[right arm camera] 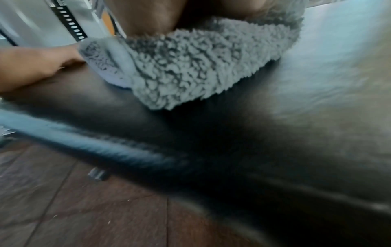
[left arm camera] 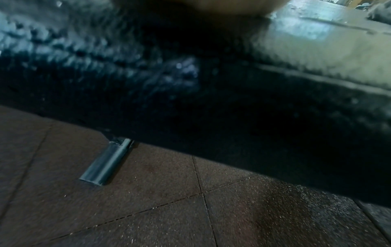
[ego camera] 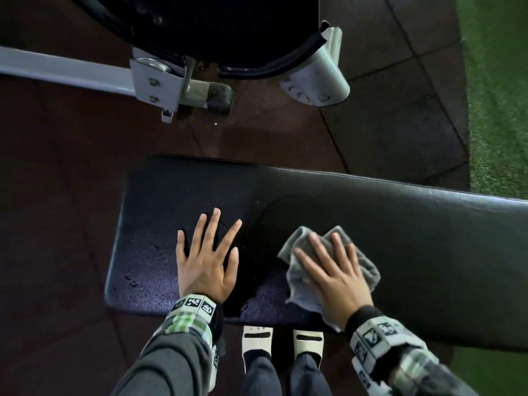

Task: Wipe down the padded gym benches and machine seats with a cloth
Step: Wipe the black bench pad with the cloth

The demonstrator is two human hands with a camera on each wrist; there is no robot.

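A black padded bench [ego camera: 400, 230] runs across the head view, its left end dotted with wet droplets. My left hand [ego camera: 207, 252] lies flat on that left end, fingers spread and straight. To its right, my right hand [ego camera: 334, 270] presses a crumpled grey fluffy cloth [ego camera: 368, 267] onto the pad with straight fingers. In the right wrist view the cloth [right arm camera: 190, 66] bunches under my palm on the bench [right arm camera: 317, 83], and my left hand [right arm camera: 36, 66] shows at the left edge. The left wrist view shows the pad's wet edge [left arm camera: 127, 75] close up.
Beyond the bench stands a white machine frame [ego camera: 160, 81] with a black curved pad [ego camera: 228, 30]. The floor is dark rubber tiles [ego camera: 385, 110], with green turf [ego camera: 497, 95] at the right. My shoes [ego camera: 283, 344] stand against the bench's near side. A metal bench foot [left arm camera: 105, 165] rests on the floor.
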